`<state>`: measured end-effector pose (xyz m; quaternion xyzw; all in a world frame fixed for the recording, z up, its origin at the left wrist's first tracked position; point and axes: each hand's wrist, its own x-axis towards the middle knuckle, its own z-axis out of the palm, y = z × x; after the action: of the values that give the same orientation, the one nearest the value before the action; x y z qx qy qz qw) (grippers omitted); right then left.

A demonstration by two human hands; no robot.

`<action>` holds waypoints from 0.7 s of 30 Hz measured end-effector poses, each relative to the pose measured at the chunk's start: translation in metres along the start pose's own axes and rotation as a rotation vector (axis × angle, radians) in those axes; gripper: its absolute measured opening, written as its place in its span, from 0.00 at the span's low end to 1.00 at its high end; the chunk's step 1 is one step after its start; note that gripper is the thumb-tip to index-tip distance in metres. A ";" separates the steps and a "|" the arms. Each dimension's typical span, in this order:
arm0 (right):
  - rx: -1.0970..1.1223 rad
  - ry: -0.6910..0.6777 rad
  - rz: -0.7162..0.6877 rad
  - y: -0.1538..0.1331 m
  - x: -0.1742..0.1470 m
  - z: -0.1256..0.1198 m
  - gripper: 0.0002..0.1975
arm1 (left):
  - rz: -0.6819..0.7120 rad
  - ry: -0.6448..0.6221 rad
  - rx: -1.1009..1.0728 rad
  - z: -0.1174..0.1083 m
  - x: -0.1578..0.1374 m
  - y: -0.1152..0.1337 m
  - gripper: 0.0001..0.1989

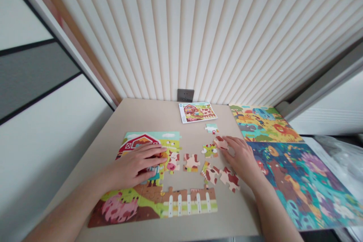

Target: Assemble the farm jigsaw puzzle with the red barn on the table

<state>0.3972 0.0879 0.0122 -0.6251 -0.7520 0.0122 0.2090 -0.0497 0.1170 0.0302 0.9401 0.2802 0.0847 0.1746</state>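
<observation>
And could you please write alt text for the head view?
The left hand lies over a partly assembled farm jigsaw; the right hand touches a loose brown-patched piece. A farm picture card lies behind, two animal pictures to the right.

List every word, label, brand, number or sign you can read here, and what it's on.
No readable text anywhere.
Picture card: a small blue mark in its upper-left corner, too small to read.
Part-built puzzle and loose pieces: no lettering I can make out.
Yellow picture, dark blue picture and wall socket: likewise none.
</observation>
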 end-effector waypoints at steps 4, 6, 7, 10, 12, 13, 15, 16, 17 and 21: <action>0.019 -0.028 -0.028 0.001 0.002 0.005 0.20 | -0.009 -0.023 0.012 0.000 0.000 0.000 0.26; 0.013 -0.038 -0.005 0.002 0.003 0.005 0.20 | -0.007 -0.032 0.029 0.000 0.000 0.000 0.26; 0.006 -0.039 0.010 0.003 0.004 0.005 0.20 | -0.005 -0.031 0.036 0.000 0.000 0.000 0.26; -0.002 -0.039 0.041 0.005 0.004 0.006 0.24 | 0.008 -0.005 0.027 0.000 0.000 0.000 0.26; -0.003 -0.035 0.057 0.005 0.004 0.008 0.25 | 0.018 0.011 0.011 0.000 0.000 0.000 0.26; -0.006 -0.033 0.065 0.005 0.004 0.008 0.26 | 0.020 0.014 0.006 0.000 0.001 0.000 0.26; -0.017 -0.030 0.086 0.005 0.005 0.009 0.25 | 0.018 0.010 0.001 0.000 0.001 0.000 0.25; -0.021 -0.029 0.098 0.005 0.005 0.009 0.25 | 0.015 0.008 0.000 0.000 0.001 0.000 0.25; -0.021 -0.028 0.110 0.005 0.006 0.008 0.24 | 0.013 0.006 0.000 0.000 0.001 0.000 0.25; 0.008 0.027 0.174 -0.004 0.008 0.002 0.25 | 0.006 -0.011 0.027 0.002 0.001 -0.001 0.25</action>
<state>0.3918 0.0952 0.0143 -0.6874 -0.6918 0.0250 0.2198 -0.0490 0.1182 0.0282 0.9437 0.2776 0.0763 0.1629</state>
